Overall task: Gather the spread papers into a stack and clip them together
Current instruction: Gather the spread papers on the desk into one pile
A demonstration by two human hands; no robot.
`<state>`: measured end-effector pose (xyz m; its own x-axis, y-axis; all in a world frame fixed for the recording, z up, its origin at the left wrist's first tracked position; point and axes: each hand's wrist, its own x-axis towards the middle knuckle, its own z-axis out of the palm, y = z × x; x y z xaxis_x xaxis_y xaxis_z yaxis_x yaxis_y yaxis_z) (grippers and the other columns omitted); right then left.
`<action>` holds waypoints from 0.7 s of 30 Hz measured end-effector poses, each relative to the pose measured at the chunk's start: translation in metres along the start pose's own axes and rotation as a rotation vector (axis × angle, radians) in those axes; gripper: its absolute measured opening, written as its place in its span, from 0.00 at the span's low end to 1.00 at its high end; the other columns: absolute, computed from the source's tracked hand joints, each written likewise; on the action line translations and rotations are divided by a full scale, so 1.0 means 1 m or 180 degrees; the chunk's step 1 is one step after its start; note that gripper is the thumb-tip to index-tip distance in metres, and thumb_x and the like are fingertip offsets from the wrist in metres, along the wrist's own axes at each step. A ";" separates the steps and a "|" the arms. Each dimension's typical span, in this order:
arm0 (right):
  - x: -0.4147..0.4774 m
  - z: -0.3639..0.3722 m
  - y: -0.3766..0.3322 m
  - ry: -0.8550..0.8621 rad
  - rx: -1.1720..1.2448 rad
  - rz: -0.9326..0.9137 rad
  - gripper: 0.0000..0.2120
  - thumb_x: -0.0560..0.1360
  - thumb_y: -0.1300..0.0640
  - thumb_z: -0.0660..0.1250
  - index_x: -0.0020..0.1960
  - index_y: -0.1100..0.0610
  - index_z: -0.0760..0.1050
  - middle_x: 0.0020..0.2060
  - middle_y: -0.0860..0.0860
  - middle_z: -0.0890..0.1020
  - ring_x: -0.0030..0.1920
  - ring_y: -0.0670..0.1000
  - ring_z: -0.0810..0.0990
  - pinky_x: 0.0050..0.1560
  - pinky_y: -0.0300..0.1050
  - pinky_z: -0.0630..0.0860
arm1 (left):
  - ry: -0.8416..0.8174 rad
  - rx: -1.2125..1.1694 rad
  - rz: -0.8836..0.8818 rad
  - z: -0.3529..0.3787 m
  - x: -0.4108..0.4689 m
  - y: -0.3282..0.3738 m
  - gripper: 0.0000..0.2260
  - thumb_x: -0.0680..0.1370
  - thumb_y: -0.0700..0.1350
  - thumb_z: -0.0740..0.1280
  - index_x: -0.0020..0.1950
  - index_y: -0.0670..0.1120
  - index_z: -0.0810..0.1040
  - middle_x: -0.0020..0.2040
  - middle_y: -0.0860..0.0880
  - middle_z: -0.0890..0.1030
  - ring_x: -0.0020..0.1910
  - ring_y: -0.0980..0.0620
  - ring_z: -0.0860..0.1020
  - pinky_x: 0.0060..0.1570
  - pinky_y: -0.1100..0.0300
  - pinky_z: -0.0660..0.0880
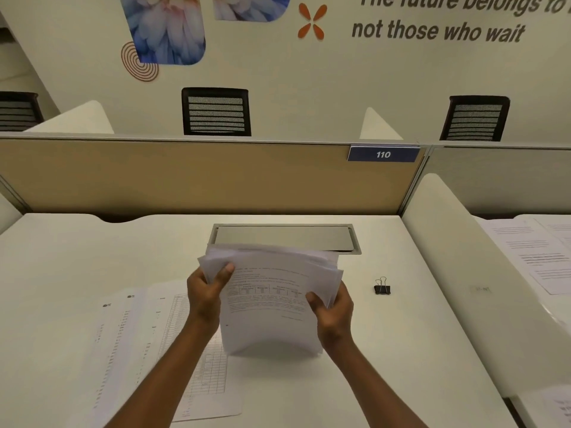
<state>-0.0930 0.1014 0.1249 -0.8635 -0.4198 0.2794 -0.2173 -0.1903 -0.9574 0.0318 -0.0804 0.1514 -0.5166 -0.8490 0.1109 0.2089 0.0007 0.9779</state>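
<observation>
Holding the uneven stack of papers point(272, 301) above the desk point(355, 381), the left hand point(205, 293) and right hand point(333, 310) each clamp one side, while some sheets point(148, 344) remain flat and the binder clip point(382, 287) waits unused nearby.

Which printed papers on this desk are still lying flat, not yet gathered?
The white table-printed sheets lying flat left of the hands remain ungathered; the white paper bundle is lifted in both hands' grip.

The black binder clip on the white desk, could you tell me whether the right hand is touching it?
Apart. The head view shows the black binder clip standing alone on the white desk, with bare desk between it and the right hand, which grips the stack of white papers.
</observation>
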 end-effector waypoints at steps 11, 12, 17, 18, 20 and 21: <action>0.032 0.018 -0.035 0.0607 -0.0124 -0.0155 0.21 0.71 0.37 0.61 0.48 0.54 0.75 0.41 0.49 0.80 0.41 0.45 0.79 0.37 0.38 0.77 | 0.0768 0.0908 0.0481 0.036 0.017 0.029 0.20 0.69 0.64 0.66 0.43 0.47 0.75 0.38 0.52 0.79 0.35 0.51 0.80 0.30 0.60 0.76; 0.034 0.020 -0.036 0.0638 -0.0155 -0.0061 0.21 0.71 0.36 0.60 0.46 0.54 0.75 0.40 0.50 0.80 0.40 0.47 0.79 0.35 0.39 0.76 | 0.0805 0.1009 0.0441 0.036 0.017 0.028 0.18 0.69 0.62 0.67 0.42 0.48 0.75 0.37 0.51 0.79 0.35 0.49 0.80 0.30 0.59 0.76; 0.041 0.023 -0.039 0.0882 -0.0277 0.0304 0.18 0.73 0.41 0.60 0.37 0.55 0.75 0.30 0.46 0.76 0.30 0.41 0.74 0.29 0.35 0.69 | 0.0800 0.1111 0.0248 0.035 0.022 0.028 0.12 0.70 0.54 0.65 0.42 0.46 0.76 0.37 0.50 0.79 0.39 0.45 0.80 0.31 0.57 0.74; 0.042 0.023 -0.039 0.0901 -0.0235 0.0343 0.16 0.72 0.43 0.60 0.38 0.55 0.76 0.31 0.45 0.77 0.30 0.40 0.74 0.30 0.34 0.70 | 0.0790 0.1091 0.0227 0.036 0.023 0.028 0.12 0.70 0.54 0.64 0.43 0.46 0.77 0.38 0.49 0.79 0.40 0.43 0.81 0.32 0.56 0.74; 0.043 0.022 -0.040 0.0910 -0.0101 0.0415 0.13 0.72 0.47 0.61 0.39 0.55 0.78 0.34 0.44 0.80 0.34 0.40 0.76 0.34 0.36 0.72 | 0.0763 0.0989 0.0192 0.036 0.023 0.029 0.13 0.71 0.55 0.64 0.44 0.46 0.76 0.39 0.50 0.79 0.41 0.43 0.81 0.34 0.56 0.75; 0.043 0.022 -0.040 0.0915 -0.0050 0.0437 0.12 0.71 0.49 0.61 0.39 0.54 0.79 0.34 0.44 0.80 0.35 0.42 0.77 0.36 0.39 0.72 | 0.0723 0.0890 0.0191 0.035 0.023 0.029 0.15 0.71 0.57 0.65 0.46 0.46 0.75 0.41 0.50 0.79 0.41 0.43 0.80 0.34 0.57 0.75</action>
<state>-0.1117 0.0715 0.1771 -0.9780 -0.1724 0.1175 -0.0948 -0.1347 -0.9863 -0.0028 -0.0813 0.1887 -0.3061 -0.9388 0.1582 -0.0182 0.1719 0.9849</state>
